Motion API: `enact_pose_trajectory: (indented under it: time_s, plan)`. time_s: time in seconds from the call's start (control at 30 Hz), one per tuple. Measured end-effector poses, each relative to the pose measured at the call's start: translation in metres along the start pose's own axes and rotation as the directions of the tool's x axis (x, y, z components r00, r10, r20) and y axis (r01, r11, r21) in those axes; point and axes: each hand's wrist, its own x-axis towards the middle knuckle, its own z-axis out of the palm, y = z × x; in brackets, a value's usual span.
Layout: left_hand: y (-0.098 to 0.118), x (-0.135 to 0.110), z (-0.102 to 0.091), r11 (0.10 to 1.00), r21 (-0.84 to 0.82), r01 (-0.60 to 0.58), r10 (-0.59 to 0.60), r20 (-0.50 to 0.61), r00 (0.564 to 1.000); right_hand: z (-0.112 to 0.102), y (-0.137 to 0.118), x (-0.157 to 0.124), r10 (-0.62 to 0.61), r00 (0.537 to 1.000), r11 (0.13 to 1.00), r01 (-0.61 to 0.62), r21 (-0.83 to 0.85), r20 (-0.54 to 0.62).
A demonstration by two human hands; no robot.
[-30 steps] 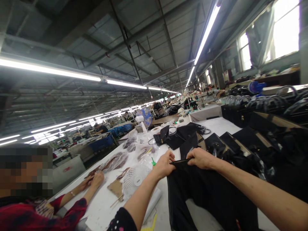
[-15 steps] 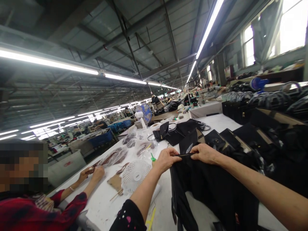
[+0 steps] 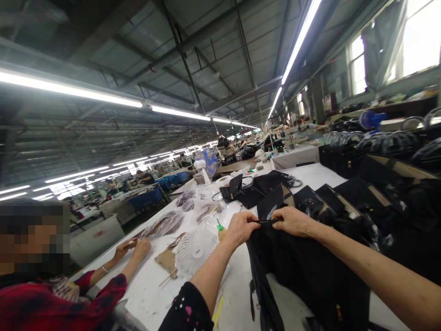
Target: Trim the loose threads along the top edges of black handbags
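Note:
A large black bag (image 3: 310, 276) lies on the white table (image 3: 234, 294) in front of me. My left hand (image 3: 241, 227) pinches the top edge of the black bag at its left end. My right hand (image 3: 292, 221) grips the same edge a little to the right. A thin black strip of the edge is stretched between the two hands. A black strap (image 3: 262, 294) hangs down the bag's left side.
A small white fan (image 3: 195, 252) and a green-capped bottle (image 3: 220, 229) sit left of my hands. More black bags (image 3: 379, 193) are piled at right and behind. A co-worker in a red sleeve (image 3: 99, 289) handles brown pieces (image 3: 165, 225) at left. A blue fan (image 3: 206, 165) stands farther back.
My hands and the bag's top edge have shifted slightly up and right in view. The hands keep their grip. The co-worker's hands have barely moved.

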Motion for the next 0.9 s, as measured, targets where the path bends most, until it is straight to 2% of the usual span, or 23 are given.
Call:
enact_pose_trajectory:
  time_s: [0.17, 0.5, 0.67, 0.8, 0.9]
  plan:
    - [-0.004, -0.001, 0.000, 0.999, 0.039, -0.022, 0.022, -0.006, 1.000, 0.007, -0.006, 0.006, -0.029, 0.999, 0.998, 0.028, -0.047, -0.020]
    - [0.002, -0.002, -0.001, 0.992, 0.121, -0.040, 0.040, 0.007, 0.999, 0.015, -0.014, 0.011, 0.060, 0.995, 0.972, -0.076, -0.222, -0.080]
    - [0.007, -0.001, -0.005, 0.977, 0.198, -0.083, 0.069, 0.075, 0.995, 0.016, -0.018, 0.010, 0.025, 0.997, 0.966, -0.044, -0.256, -0.077]
    - [0.014, -0.001, -0.004, 0.969, 0.238, -0.072, 0.061, 0.053, 0.997, 0.016, -0.014, 0.008, -0.022, 0.999, 0.969, 0.009, -0.245, -0.050]
    - [0.017, -0.003, -0.003, 0.961, 0.265, -0.078, 0.073, 0.027, 0.997, 0.015, -0.012, 0.007, -0.012, 0.999, 0.970, -0.001, -0.242, -0.052]
